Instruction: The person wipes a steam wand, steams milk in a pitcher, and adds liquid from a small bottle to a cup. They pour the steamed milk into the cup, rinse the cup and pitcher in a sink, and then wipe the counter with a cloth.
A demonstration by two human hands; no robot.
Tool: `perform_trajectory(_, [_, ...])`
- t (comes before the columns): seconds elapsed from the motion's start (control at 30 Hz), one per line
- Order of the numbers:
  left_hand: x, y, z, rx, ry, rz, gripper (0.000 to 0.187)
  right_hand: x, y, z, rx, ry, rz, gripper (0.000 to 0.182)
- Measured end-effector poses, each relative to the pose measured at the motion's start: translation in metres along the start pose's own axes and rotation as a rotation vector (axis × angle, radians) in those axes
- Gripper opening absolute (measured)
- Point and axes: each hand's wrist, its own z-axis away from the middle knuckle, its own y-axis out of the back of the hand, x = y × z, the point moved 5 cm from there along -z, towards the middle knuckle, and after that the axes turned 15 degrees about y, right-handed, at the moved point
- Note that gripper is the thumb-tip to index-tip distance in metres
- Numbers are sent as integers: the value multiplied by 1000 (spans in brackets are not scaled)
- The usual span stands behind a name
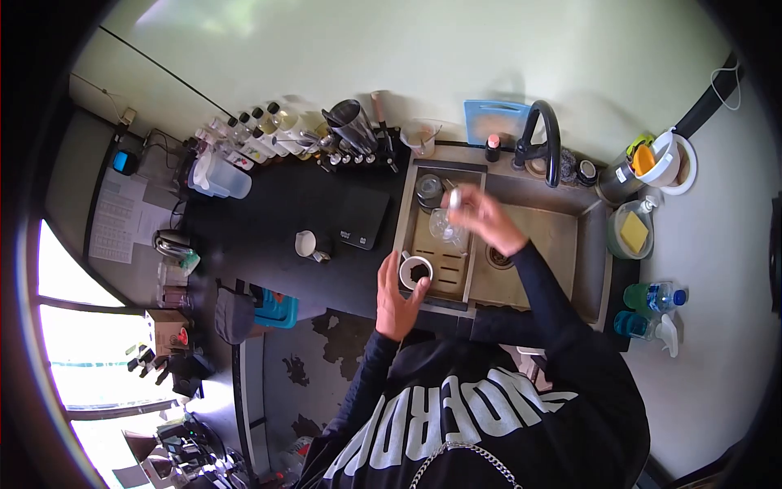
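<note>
Head view: the left hand [397, 305] grips a white cup [405, 275] at centre, its dark contents [419, 274] liable to spill towards the sink [533, 236] if tilted, while the right hand's [487, 222] fingers pinch a pale object [454, 199] too blurred to name.

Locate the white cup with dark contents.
The cup is near the middle of the head view, in the left hand, by the left edge of the sink, below and right of the scale.

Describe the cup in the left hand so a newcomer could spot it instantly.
Find the sink, then its left edge. There, the left hand holds a small white cup; dark contents set it apart from the clear glass nearby.
</note>
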Motion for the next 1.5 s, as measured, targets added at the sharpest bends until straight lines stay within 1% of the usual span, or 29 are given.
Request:
perform_trajectory(0.03, [-18, -12, -2, -1, 8, 3, 86, 23, 28, -23, 156, 101, 89, 31])
perform_trajectory(0.07, [-34, -22, -2, 46, 47, -133, 90, 32, 52, -45, 222, 193, 460, 30])
perform_trajectory(0.1, [-43, -26, 0, 93, 88, -269, 93, 34, 67, -64, 242, 414, 866, 31])
perform_trajectory(0.13, [-43, -30, 1, 97, 99, -269, 93, 56, 81, -79, 361, 274, 748, 31])
perform_trajectory(0.17, [-44, -37, -2, 57, 160, -340, 98, 69, 87, -94, 393, 250, 747, 31])
perform_trajectory(0.2, [-46, -43, -5, 16, 224, -412, 103, 91, 97, -107, 326, 229, 863, 30])
perform_trajectory(0.27, [-45, -50, -9, 37, 245, -440, 104, 98, 91, -121, 250, 203, 1005, 28])
perform_trajectory(0.33, [-50, -57, -14, 76, 237, -501, 101, 114, 94, -130, 218, 153, 1174, 28])
perform_trajectory(0.4, [-55, -61, -17, 56, 273, -508, 97, 123, 100, -135, 231, 65, 1287, 34])
perform_trajectory(0.47, [-56, -61, -19, 90, 198, -512, 91, 123, 103, -137, 220, 87, 1246, 37])
perform_trajectory(0.5, [-53, -57, -18, 64, 217, -475, 88, 121, 104, -136, 213, 103, 1242, 43])
perform_trajectory(0.53, [-57, -57, -16, 60, 224, -474, 88, 121, 103, -131, 207, 97, 1242, 43])
perform_trajectory(0.6, [-60, -53, -15, 77, 100, -322, 86, 107, 101, -118, 318, 322, 1250, 50])
perform_trajectory(0.63, [-61, -49, -15, 79, 105, -320, 86, 99, 99, -109, 290, 304, 1209, 53])
perform_trajectory(0.7, [-58, -39, -10, 15, 81, -155, 90, 64, 76, -80, 313, 324, 1089, 38])
perform_trajectory(0.73, [-54, -33, -8, 20, 92, -155, 90, 38, 56, -66, 307, 366, 1020, 32])
perform_trajectory(0.8, [-52, -16, -6, -3, 168, 145, 91, 16, 30, -41, 294, 345, 950, 26])
perform_trajectory(0.83, [-54, -8, -4, -5, 119, 107, 91, 14, 16, -31, 296, 369, 822, 24])
perform_trajectory(0.87, [-50, 4, -1, -17, 132, 137, 89, 17, 3, -23, 281, 331, 766, 22])
perform_trajectory(0.93, [-46, 31, 8, 30, 104, 127, 89, 21, -38, -12, 159, 221, 757, 20])
perform_trajectory(1.0, [-46, 60, 19, 97, 105, 127, 90, 57, -78, -3, 101, 37, 512, 16])
perform_trajectory(1.07, [-56, 87, 29, 187, 125, 137, 91, 85, -127, 1, -48, -29, 446, 21])
perform_trajectory(1.13, [-75, 111, 35, 269, 162, 123, 91, 99, -181, -3, -125, -65, 321, 26])
perform_trajectory(1.2, [-93, 136, 37, 350, 198, 86, 90, 127, -223, -11, -144, -82, 237, 32])
perform_trajectory(1.27, [-119, 158, 38, 420, 230, 81, 90, 145, -256, -21, -115, -62, 294, 39])
perform_trajectory(1.33, [-143, 177, 36, 465, 249, 73, 89, 167, -279, -29, -80, -91, 258, 46])
perform_trajectory(1.4, [-160, 194, 32, 496, 254, 56, 89, 186, -295, -31, -27, -203, 228, 36])
perform_trajectory(1.43, [-168, 200, 28, 489, 250, 62, 89, 193, -299, -32, -21, -204, 235, 36])
perform_trajectory(1.5, [-185, 212, 21, 507, 276, 71, 89, 200, -305, -32, 24, -179, 262, 26])
